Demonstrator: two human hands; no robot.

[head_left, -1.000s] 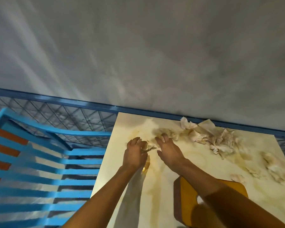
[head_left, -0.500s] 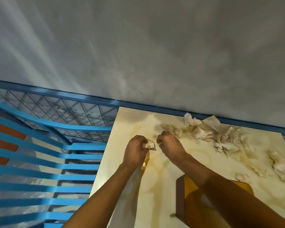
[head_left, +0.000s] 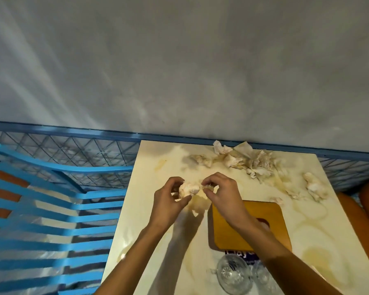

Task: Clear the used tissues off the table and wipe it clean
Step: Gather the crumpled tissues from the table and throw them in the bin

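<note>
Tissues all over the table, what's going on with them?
A person is cleaning up a messy table. The left hand and right hand are pinching one crumpled tissue wad between them, just above the tabletop. A pile of used tissues lies along the far edge, with another tissue off to the right. The table has yellowish stains, so it has not been wiped yet.

Crumpled tissues — on stained table

cream desk with tan ring stains; on the desk, off-white tissues blotched brown, amber-orange tissue box; left of the desk, bright blue slatted chair; behind the desk, blue diamond-mesh fence, grey wall.
</note>
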